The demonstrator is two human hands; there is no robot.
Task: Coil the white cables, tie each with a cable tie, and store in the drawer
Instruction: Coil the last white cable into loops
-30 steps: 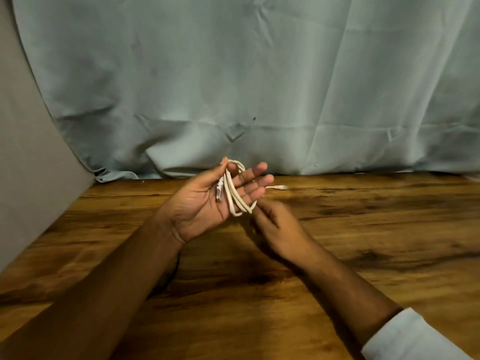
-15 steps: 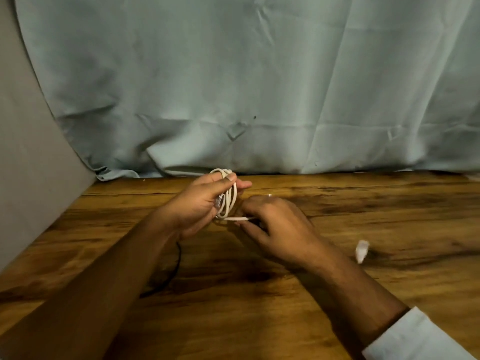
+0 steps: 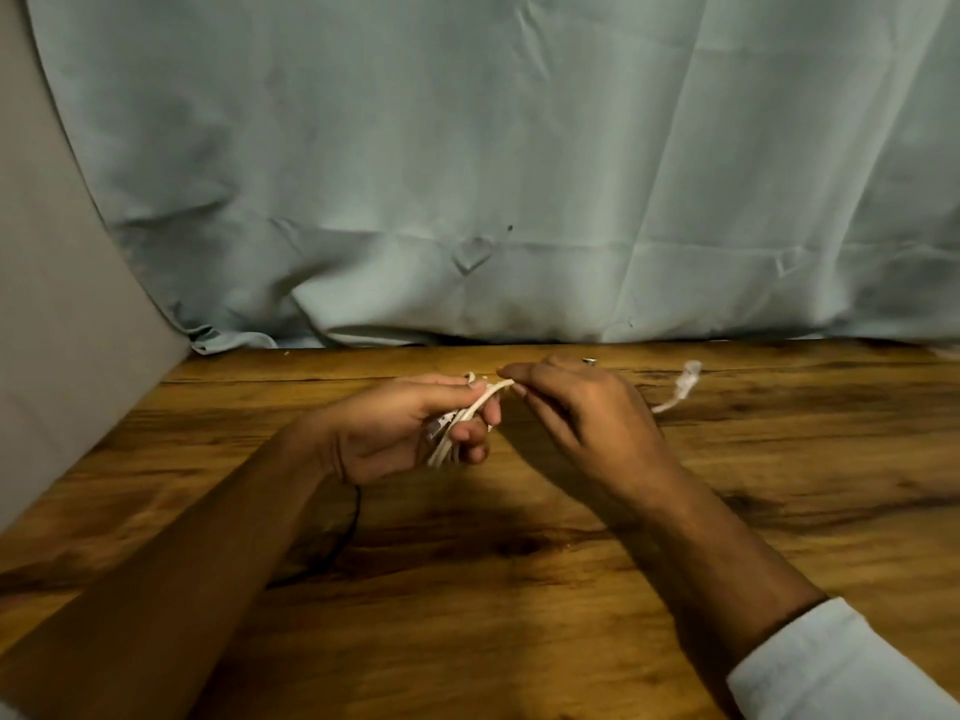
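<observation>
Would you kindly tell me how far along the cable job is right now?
Done: several loops of the white cable are gathered in the left hand. In hand: the right hand pinches the strand at the coil's top, and the plug end trails loose beyond it. Left: no tie is visible on the coil, and no drawer is in view.

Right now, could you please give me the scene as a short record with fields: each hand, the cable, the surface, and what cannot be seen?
left hand: grips the coiled white cable, fingers curled round the loops
right hand: pinches one strand at the top of the coil
free end: sticks out to the right of the right hand, blurred
surface: brown wooden table
backdrop: pale grey-green cloth
cable tie: none visible
drawer: not in view
</observation>
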